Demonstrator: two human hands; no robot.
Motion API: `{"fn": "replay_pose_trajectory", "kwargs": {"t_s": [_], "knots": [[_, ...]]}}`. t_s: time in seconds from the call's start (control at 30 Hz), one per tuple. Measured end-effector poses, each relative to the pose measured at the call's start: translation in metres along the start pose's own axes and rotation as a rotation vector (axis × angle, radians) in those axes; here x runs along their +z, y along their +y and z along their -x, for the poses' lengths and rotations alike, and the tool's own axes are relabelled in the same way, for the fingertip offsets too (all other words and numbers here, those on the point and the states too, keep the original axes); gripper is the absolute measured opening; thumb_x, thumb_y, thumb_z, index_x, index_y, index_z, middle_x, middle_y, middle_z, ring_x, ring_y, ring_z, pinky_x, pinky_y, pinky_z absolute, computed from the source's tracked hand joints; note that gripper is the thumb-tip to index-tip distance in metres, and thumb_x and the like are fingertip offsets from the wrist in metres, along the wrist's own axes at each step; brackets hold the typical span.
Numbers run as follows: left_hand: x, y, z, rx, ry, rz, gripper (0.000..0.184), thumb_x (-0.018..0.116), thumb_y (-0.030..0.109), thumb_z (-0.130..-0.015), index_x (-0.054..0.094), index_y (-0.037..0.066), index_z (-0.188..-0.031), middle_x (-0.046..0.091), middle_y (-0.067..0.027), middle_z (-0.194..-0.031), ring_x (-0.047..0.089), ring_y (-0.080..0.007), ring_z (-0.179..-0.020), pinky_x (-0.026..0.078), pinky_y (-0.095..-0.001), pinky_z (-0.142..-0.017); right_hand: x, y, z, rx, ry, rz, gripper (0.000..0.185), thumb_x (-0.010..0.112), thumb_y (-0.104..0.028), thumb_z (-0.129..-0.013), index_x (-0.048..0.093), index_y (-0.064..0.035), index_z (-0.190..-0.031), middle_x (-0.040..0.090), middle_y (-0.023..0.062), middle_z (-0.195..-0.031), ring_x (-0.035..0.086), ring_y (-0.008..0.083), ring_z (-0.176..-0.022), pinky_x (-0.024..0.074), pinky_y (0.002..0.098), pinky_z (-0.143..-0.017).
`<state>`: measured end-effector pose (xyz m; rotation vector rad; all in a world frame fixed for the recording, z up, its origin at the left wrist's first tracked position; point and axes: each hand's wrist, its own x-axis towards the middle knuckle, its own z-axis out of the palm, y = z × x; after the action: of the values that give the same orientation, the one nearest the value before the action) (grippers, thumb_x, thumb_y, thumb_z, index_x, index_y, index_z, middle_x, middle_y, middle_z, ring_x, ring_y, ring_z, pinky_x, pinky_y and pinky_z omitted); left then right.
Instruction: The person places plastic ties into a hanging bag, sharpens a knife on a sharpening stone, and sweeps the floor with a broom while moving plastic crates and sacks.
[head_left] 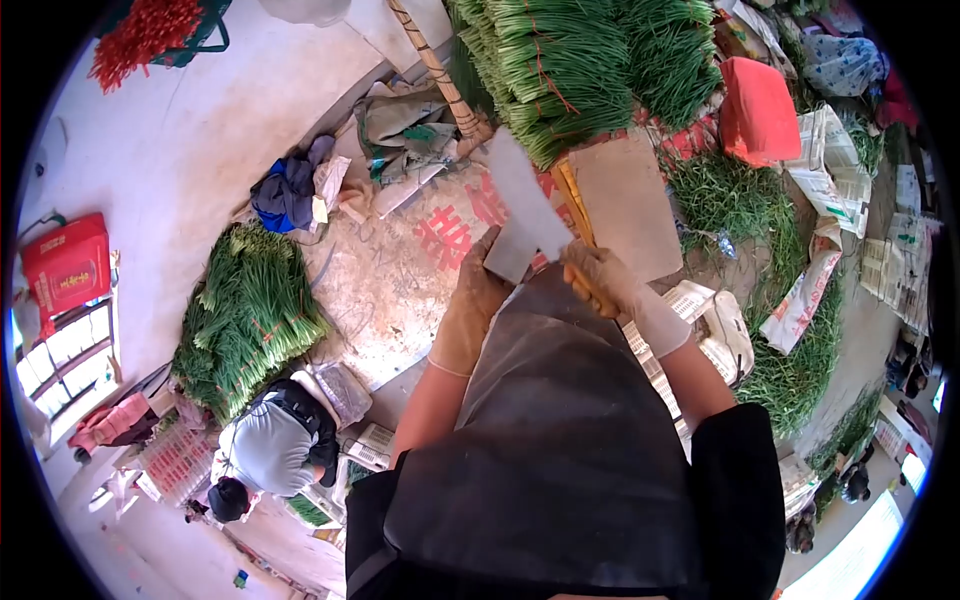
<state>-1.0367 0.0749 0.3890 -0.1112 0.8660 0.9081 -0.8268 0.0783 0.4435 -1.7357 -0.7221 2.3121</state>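
Above a black apron [570,430], two thinly gloved hands worked close together; the right hand [612,278] was clenched round the orange handle of a knife [524,185], whose broad blade slanted up and leftward from the fist; the left hand [474,295] grasped the edge of a flat grey piece [511,254] just beside the lower blade, though whether that piece was separate from the knife could not be told.

Beyond the hands lay a pale, stained sheet [385,310] marked with red characters; a brown board [628,205] sat to the right of the blade, with a yellow strip [574,200] along its left edge; past these rose a large stack of green stalks [555,75] bound with red ties, and a smaller heap of greens [250,315] stood at the left of the sheet; a red bundle [760,112] rested to the right, near loose green leaves [735,205]; at the lower left another person [270,450], in a dark cap, bent forward, well apart from the knife.
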Motion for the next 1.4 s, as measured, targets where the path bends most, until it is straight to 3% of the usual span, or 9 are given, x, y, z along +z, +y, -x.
{"fn": "replay_pose_trajectory", "kwargs": {"t_s": [0.13, 0.2, 0.4, 0.6, 0.77, 0.93, 1.07, 1.2, 1.4], "knots": [[0.011, 0.01, 0.02, 0.03, 0.108, 0.196, 0.034, 0.04, 0.03, -0.09, 0.052, 0.005, -0.11, 0.059, -0.0118, -0.109, 0.057, -0.0262, -0.098, 0.047, -0.0392, -0.067, 0.024, 0.003, 0.031, 0.086, -0.214, 0.201, 0.053, 0.051, -0.063, -0.078, 0.051, -0.0107, -0.074, 0.042, -0.0017, -0.052, 0.038, 0.0081, -0.038, 0.0283, 0.0233, -0.032], [-0.011, 0.006, 0.019, 0.552, -0.206, -0.777, 0.039, 0.038, 0.032, -0.091, 0.049, 0.003, -0.115, 0.058, -0.0166, -0.11, 0.058, -0.0282, -0.097, 0.046, -0.0365, -0.064, 0.033, 0.015, 0.026, 0.064, -0.236, 0.174, 0.047, 0.05, -0.055, -0.084, 0.052, -0.0093, -0.076, 0.042, -0.0015, -0.053, 0.039, 0.0075, -0.04, 0.0296, 0.0243, -0.032], [-0.038, -0.024, 0.018, 0.027, 0.301, 0.072, 0.038, 0.032, 0.029, -0.092, 0.05, 0.004, -0.113, 0.059, -0.0141, -0.109, 0.06, -0.0283, -0.092, 0.046, -0.035, -0.057, 0.04, 0.046, -0.011, -0.96, 0.686, 0.926, 0.029, 0.057, -0.025, -0.082, 0.053, -0.0077, -0.106, 0.059, 0.0101, -0.076, 0.058, 0.0249, -0.059, 0.0458, 0.0332, -0.053], [-0.057, -0.027, 0.012, 0.011, 0.436, 0.29, 0.033, 0.031, 0.029, -0.091, 0.054, 0.009, -0.106, 0.062, -0.0076, -0.102, 0.061, -0.0237, -0.082, 0.043, -0.0325, -0.054, 0.052, 0.059, 0.003, -0.649, 0.26, 1.141, 0.036, 0.058, -0.027, -0.08, 0.053, -0.0082, -0.111, 0.062, 0.0109, -0.085, 0.062, 0.0262, -0.074, 0.0485, 0.0375, -0.064], [-0.197, -0.03, -0.016, 0.255, 0.95, -0.964, 0.061, 0.044, 0.043, -0.086, 0.033, 0.008, -0.134, 0.054, -0.0156, -0.119, 0.055, -0.0279, -0.105, 0.044, -0.0358, -0.084, -0.028, 0.119, -0.104, -0.394, 0.555, 0.829, 0.038, 0.051, -0.027, -0.084, 0.05, -0.0089, -0.117, 0.063, 0.0192, -0.089, 0.062, 0.035, -0.081, 0.0497, 0.0407, -0.069], [-0.35, -0.047, -0.019, -0.184, 0.995, -0.483, 0.031, 0.051, 0.033, -0.081, 0.056, 0.008, -0.097, 0.059, -0.0111, -0.083, 0.056, -0.0237, -0.067, 0.044, -0.0389, -0.055, -0.152, 0.249, -0.258, -0.156, 0.973, 0.933, 0.033, 0.04, -0.02, -0.087, 0.051, -0.0048, -0.114, 0.056, 0.0212, -0.11, 0.057, 0.0345, -0.099, 0.0465, 0.0454, -0.08], [-0.344, -0.033, -0.014, -0.2, 1.011, -0.38, 0.037, 0.048, 0.039, -0.086, 0.053, 0.009, -0.107, 0.058, -0.0091, -0.092, 0.057, -0.0229, -0.069, 0.044, -0.04, -0.048, -0.183, 0.21, -0.29, 0.118, 0.902, 0.473, 0.024, 0.043, -0.015, -0.087, 0.055, -0.0019, -0.103, 0.053, 0.0238, -0.113, 0.055, 0.0323, -0.103, 0.0492, 0.0423, -0.074], [-0.266, -0.003, -0.027, 0.116, 0.808, -0.447, 0.065, 0.05, 0.034, -0.086, 0.018, 0.016, -0.14, 0.057, -0.0117, -0.101, 0.058, -0.0214, -0.08, 0.048, -0.0359, -0.053, -0.092, 0.082, -0.198, -0.518, 0.408, 1.411, 0.034, 0.042, -0.016, -0.087, 0.047, -0.0091, -0.119, 0.059, 0.0198, -0.098, 0.061, 0.0335, -0.083, 0.0499, 0.0408, -0.071], [-0.092, 0.077, -0.038, 0.776, 0.563, -0.949, 0.074, 0.055, 0.013, -0.083, 0.01, 0.015, -0.142, 0.058, -0.0129, -0.086, 0.058, -0.0209, -0.066, 0.047, -0.033, -0.054, 0.098, -0.069, -0.208, -0.124, -0.601, 0.209, 0.069, 0.057, -0.044, -0.083, 0.027, -0.0144, -0.136, 0.045, 0.0043, -0.126, 0.047, 0.0214, -0.112, 0.0423, 0.0409, -0.09]]}}
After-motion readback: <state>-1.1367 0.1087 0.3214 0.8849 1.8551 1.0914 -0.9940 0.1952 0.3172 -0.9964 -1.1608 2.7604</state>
